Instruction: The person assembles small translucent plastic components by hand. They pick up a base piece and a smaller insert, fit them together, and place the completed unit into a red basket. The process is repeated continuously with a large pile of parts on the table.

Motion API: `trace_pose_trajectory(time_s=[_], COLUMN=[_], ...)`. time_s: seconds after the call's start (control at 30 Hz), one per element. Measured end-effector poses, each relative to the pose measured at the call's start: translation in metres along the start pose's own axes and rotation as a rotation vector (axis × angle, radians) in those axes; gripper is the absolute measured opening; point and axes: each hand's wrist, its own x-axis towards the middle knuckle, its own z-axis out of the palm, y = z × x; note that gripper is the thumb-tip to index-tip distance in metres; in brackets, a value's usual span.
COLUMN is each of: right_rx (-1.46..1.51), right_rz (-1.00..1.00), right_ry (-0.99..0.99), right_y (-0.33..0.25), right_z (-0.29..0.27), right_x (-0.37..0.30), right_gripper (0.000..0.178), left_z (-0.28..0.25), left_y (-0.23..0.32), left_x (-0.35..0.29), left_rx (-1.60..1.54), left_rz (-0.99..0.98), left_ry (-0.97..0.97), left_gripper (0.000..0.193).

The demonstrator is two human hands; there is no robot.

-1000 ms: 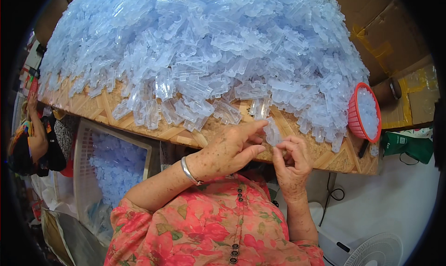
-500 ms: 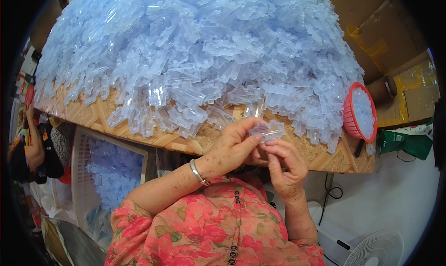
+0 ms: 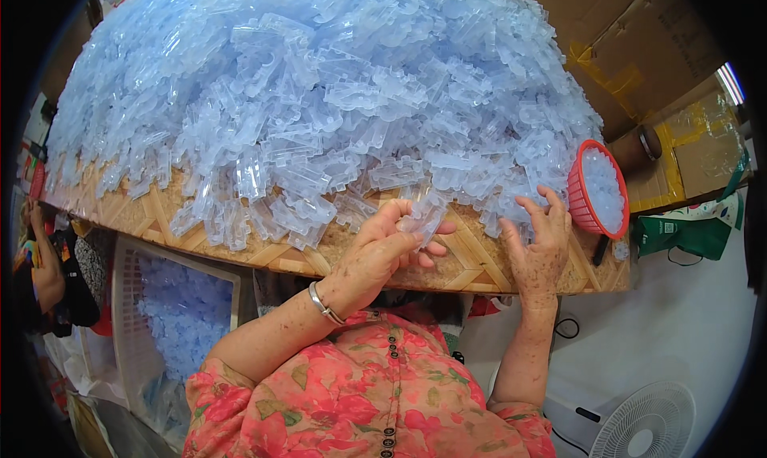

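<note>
- Over the near edge of the wood-patterned tan table point(image 3: 479, 260), the left hand point(image 3: 369, 246) pinches one flat, clear plastic piece with a notched outline point(image 3: 429, 209) between thumb and fingers. The piece points up and away from the palm; whether its far end touches the pieces behind cannot be told.
- To the right, the right hand point(image 3: 542, 250) is spread, thumb and fingers apart, at the low right fringe of the broad heap of pale-blue translucent plastic pieces point(image 3: 335, 82). Nothing can be made out in its grip, and contact with the fringe is unclear.
- Just beyond that hand stands the round red plastic basket point(image 3: 581, 210), tilted in view and filled with small, pale, translucent bits; the hand appears apart from it.
- Below the table's left part sits the off-white slatted plastic crate point(image 3: 121, 314), holding more pale-blue pieces.
- Judged from this pose, the step in hand is single-piece handling: the left hand keeps the piece steady while the right is free.
- As a judgement, the next move calls for a light left pinch on the thin piece. Should the right hand close on the fringe, it calls for precise fingertips, since pieces there overlap and could drag neighbours along or slide off the table edge.
</note>
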Motion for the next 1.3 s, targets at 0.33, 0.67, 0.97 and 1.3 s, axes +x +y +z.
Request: trace_pose_trajectory(time_s=[0.33, 0.67, 0.97, 1.3], right_rx=[0.269, 1.135, 0.539, 1.122], right_rz=[0.02, 0.341, -0.231, 0.117], right_ry=[0.18, -0.318, -0.109, -0.108], right_y=[0.003, -0.028, -0.071, -0.072], right_z=[0.002, 0.011, 0.005, 0.036], right_x=[-0.003, -0.012, 0.006, -0.021], right_gripper=[0.024, 0.021, 0.038, 0.074], left_z=[0.004, 0.006, 0.005, 0.01], left_y=[-0.002, -0.004, -0.008, -0.006], left_x=[0.003, 0.002, -0.003, -0.007], left_rx=[-0.098, -0.141, -0.262, -0.145], left_rz=[-0.011, -0.161, -0.036, -0.021], left_ry=[0.012, -0.033, -0.01, 0.012], left_gripper=[0.053, 0.058, 0.057, 0.065])
